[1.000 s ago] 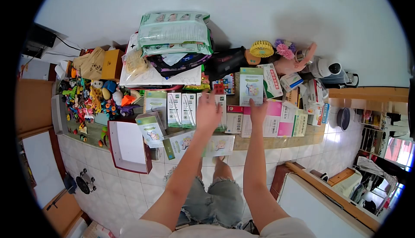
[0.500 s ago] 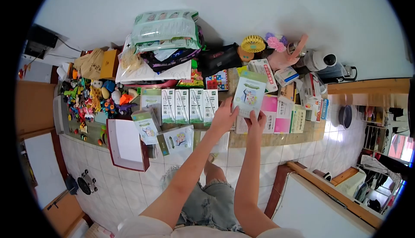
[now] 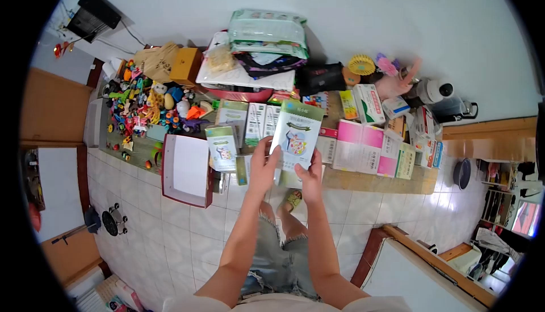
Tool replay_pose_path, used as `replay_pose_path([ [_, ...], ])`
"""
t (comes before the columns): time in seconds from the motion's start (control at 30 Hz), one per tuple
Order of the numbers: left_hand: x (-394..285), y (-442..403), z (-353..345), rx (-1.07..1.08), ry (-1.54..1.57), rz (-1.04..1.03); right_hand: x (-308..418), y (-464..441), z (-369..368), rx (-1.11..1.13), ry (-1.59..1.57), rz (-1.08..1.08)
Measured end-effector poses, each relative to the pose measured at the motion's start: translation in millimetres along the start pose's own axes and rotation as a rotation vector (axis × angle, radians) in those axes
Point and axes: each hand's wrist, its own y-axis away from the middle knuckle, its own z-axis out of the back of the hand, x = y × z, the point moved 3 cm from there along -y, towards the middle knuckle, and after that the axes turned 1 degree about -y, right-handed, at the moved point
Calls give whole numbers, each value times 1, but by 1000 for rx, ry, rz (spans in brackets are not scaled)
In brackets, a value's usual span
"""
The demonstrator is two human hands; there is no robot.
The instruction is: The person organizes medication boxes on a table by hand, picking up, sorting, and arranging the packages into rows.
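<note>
A green-and-white box is held up in front of me, over the table's front edge. My left hand grips its left side and my right hand its lower right corner, thumb on the front. Behind it stand white-and-green boxes, partly hidden by the held box. To their left is a similar green-topped box, with another one tilted in front of it. Pink-and-white boxes lie to the right.
An open red-rimmed box with a white inside sits at the front left. Many small toys fill the table's left part. Plastic packs are stacked at the back. A yellow fan and medicine boxes are at the right.
The held box has moved left and closer to me, now in front of the white-and-green boxes. My left hand has come onto the box beside my right hand. The view has shifted.
</note>
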Motion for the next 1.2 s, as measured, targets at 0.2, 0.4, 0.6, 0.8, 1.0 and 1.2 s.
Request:
replay_pose_path([
  [0.2,63,-21,116,-357,11,17,-65,7,-65,43,-4,-232],
  [0.4,145,-61,186,-412,98,324,-123,-3,-90,-22,-60,-166],
  [0.6,144,-95,183,-160,178,93,-115,-15,-106,-212,-365,-194],
  [0.8,130,-139,186,-168,162,143,-124,-14,-113,-251,-355,-172],
  [1.0,139,-173,168,-143,194,234,-135,-10,-133,-235,-311,-244],
  [1.2,104,-160,161,-85,372,324,-140,-19,-155,-198,-117,-327],
])
